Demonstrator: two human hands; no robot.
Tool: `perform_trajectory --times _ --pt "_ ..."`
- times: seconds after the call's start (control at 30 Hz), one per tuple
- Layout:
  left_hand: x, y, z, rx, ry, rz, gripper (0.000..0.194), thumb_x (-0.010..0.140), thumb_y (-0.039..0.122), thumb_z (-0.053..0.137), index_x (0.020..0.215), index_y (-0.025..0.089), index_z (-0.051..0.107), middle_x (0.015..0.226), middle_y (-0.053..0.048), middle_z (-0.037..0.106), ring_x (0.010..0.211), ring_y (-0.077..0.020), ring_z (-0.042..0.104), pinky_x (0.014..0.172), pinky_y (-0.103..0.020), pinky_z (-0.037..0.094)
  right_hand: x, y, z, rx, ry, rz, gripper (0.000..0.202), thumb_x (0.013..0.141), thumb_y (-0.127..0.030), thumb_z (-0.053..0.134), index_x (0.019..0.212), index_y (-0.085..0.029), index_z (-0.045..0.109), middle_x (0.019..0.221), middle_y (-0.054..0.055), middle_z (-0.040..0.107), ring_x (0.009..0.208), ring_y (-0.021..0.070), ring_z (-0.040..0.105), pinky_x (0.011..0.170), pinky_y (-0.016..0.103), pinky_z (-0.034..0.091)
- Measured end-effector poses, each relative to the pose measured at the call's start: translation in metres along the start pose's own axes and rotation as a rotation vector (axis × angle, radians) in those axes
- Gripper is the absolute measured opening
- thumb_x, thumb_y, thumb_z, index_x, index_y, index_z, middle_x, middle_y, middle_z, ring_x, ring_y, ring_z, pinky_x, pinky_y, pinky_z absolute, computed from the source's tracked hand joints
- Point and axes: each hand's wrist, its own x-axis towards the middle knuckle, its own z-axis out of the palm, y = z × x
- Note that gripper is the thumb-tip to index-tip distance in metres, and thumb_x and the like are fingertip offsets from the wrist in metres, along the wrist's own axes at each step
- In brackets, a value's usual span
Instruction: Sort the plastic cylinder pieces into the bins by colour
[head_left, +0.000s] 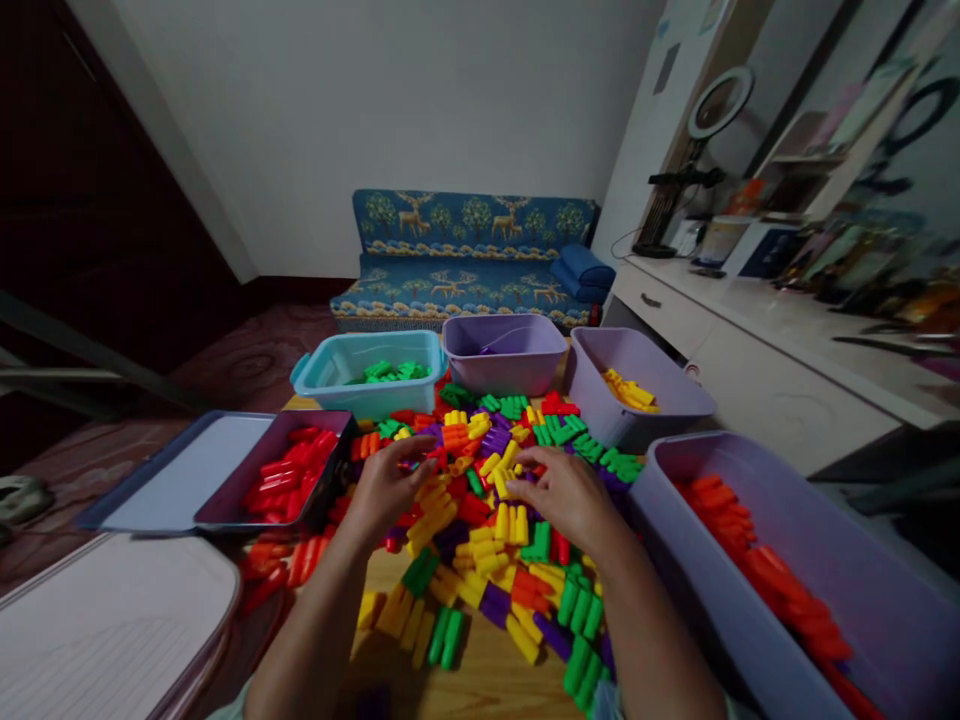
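Observation:
A loose heap of plastic bullet-shaped toy blocks in yellow, green, red, orange and purple covers the wooden table (409, 690). My left hand (391, 487) hovers over the heap's left side, thumb and fingers apart, near orange and red blocks. On the right, my right hand (564, 492) has its thumb and fingers spread beside some yellow blocks (501, 482). Its fingertips come close to these blocks; contact is hard to make out. Nothing shows held in either hand. Green blocks (447, 638) lie closer to me.
Behind the heap stand a light blue bin (367, 400) with green blocks, a purple bin (506, 375), and another purple bin (637, 425) with yellow blocks. A large bin (750, 620) at right holds orange-red blocks; a dark box (217, 510) at left holds red ones. Beyond is a blue sofa (457, 275).

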Motion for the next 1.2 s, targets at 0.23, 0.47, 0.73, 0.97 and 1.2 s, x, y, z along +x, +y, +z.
perform_trajectory --times 0.23,0.47,0.73,0.97,1.2 --pt "-0.016 0.018 -0.008 0.579 -0.275 0.011 0.034 0.065 0.031 0.07 0.098 0.024 0.072 0.09 -0.007 0.072 0.08 -0.0243 0.065 0.068 -0.028 0.043 -0.007 -0.02 0.024 -0.483 -0.091 0.034 0.046 0.073 -0.048 0.068 0.109 -0.021 0.064 0.108 0.012 0.067 0.097 0.0269 0.064 0.077 0.034 0.045" --pt "-0.025 0.009 0.008 0.665 -0.281 0.057 0.045 0.066 0.024 0.064 0.11 0.019 0.067 0.099 -0.014 0.069 0.089 -0.0286 0.065 0.07 -0.031 0.044 -0.005 -0.015 0.032 -0.542 -0.091 0.009 0.029 0.085 -0.034 0.056 0.109 -0.02 0.064 0.107 0.011 0.068 0.093 0.0255 0.066 0.072 0.032 0.044" --pt "-0.014 0.017 0.006 -0.296 -0.23 -0.161 0.054 0.066 0.017 0.06 0.12 0.018 0.062 0.081 -0.003 0.069 0.063 -0.0152 0.061 0.061 -0.026 0.048 -0.004 -0.026 0.024 0.064 0.147 0.006 0.024 0.086 -0.04 0.052 0.096 -0.021 0.064 0.086 0.006 0.07 0.076 0.0203 0.064 0.066 0.028 0.045" --pt "-0.01 0.019 0.017 -0.772 -0.124 -0.281 0.055 0.056 0.034 0.083 0.103 0.014 0.061 0.088 -0.007 0.07 0.071 -0.016 0.066 0.068 -0.027 0.053 -0.008 -0.032 0.047 0.79 -0.029 0.136 0.029 0.077 -0.048 0.062 0.081 -0.02 0.054 0.058 -0.004 0.055 0.045 0.0109 0.048 0.042 0.022 0.033" --pt "-0.008 0.017 0.025 -0.758 0.102 -0.297 0.053 0.053 0.041 0.084 0.092 0.014 0.06 0.082 -0.004 0.07 0.067 -0.0154 0.066 0.061 -0.025 0.054 -0.008 -0.033 0.059 0.592 0.103 0.091 0.022 0.068 -0.029 0.068 0.087 -0.02 0.06 0.075 0.001 0.065 0.062 0.0164 0.059 0.057 0.026 0.048"
